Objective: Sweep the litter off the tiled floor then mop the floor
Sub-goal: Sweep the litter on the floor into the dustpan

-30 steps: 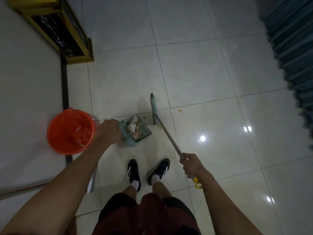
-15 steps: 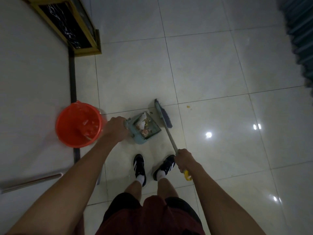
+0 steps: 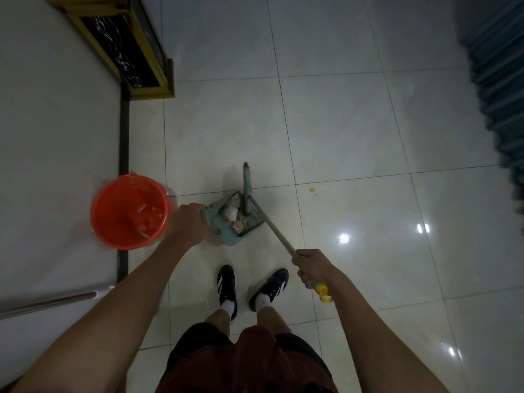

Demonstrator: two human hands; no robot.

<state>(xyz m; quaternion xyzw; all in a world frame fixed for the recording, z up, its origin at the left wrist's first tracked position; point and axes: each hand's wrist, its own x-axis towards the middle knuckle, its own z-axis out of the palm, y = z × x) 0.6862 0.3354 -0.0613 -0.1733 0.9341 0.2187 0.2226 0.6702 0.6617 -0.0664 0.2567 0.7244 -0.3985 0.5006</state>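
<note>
My left hand (image 3: 189, 222) grips the handle of a pale blue dustpan (image 3: 224, 232) resting on the tiled floor (image 3: 354, 131) in front of my feet. Scraps of litter (image 3: 236, 219) lie inside the pan. My right hand (image 3: 313, 266) is closed around the grey handle of a broom (image 3: 273, 225) near its yellow end. The broom's blue head (image 3: 247, 184) stands at the dustpan's open mouth. A small yellow crumb (image 3: 312, 190) lies on the floor to the right of the pan.
An orange bucket (image 3: 99, 219) lined with plastic stands left of the dustpan, beside my left hand. A metal pole (image 3: 51, 303) lies at the lower left. A gold-framed black stand (image 3: 124, 43) is at the upper left. Blue slatted shutters (image 3: 499, 80) line the right edge.
The broom head has swung left to the dustpan's mouth. My right hand has moved out to the right along with the handle. The dustpan stays on the floor in my left hand.
</note>
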